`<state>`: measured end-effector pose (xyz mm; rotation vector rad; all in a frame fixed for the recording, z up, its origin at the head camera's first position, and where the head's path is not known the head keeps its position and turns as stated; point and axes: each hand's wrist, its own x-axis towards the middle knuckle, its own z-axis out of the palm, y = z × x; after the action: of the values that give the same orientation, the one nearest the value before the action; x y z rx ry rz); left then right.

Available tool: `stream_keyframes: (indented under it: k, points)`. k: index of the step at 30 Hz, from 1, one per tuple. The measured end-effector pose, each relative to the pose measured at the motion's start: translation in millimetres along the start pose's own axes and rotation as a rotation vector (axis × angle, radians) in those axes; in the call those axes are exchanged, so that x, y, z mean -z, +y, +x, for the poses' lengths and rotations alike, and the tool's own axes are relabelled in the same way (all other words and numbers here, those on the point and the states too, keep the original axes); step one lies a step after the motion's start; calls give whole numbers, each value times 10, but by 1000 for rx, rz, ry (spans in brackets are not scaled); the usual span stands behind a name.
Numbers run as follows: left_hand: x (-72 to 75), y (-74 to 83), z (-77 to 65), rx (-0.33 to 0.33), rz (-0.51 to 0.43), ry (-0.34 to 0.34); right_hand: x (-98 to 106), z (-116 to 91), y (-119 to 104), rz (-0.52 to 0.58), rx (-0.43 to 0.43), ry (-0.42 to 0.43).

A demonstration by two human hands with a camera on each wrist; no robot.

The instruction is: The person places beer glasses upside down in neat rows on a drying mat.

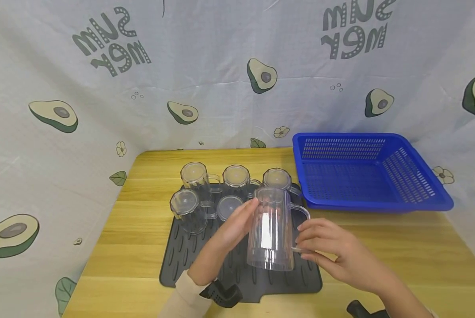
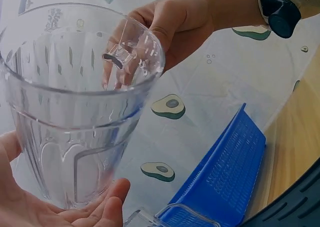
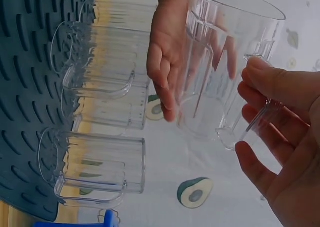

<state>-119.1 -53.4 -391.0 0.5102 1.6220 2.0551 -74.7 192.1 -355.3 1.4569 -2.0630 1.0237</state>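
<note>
A clear plastic mug (image 1: 270, 234) with ribbed sides is held above the dark drying mat (image 1: 181, 265). Its wide mouth faces toward me, and its narrower base points away. My left hand (image 1: 237, 223) holds the mug's left side near the base; in the left wrist view, fingers lie under the base of the mug (image 2: 75, 122). On the other side, my right hand (image 1: 330, 247) grips the handle with thumb and fingers, as the right wrist view shows. Behind, several similar mugs (image 1: 184, 203) stand upside down on the mat, handles to the right. The held mug partly covers one of them.
A blue slotted plastic basket (image 1: 380, 204) sits at the back right of the wooden table (image 1: 114, 247), close to the mat's corner. A white cloth (image 1: 221, 39) with avocado prints hangs behind and along the sides.
</note>
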Motion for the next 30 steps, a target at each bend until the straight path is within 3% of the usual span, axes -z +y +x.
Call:
stream_keyframes:
  k: [4,12,15,24,30]
  points:
    - [-4,65,5,52,36,87,-7,-4,6,-5,24,-8]
    - [-8,75,43,52,51,123,-17,-15,-6,-36,48,-30]
    - [-29,70,58,53,39,117,-8,-26,-30,-45,36,-47]
    - [-84,82,78,-40,-78,75,7,-26,-82,-69,-9,-77]
    - [-91,100,60,-45,43,163,37,-24,-113,-67,-79,-40]
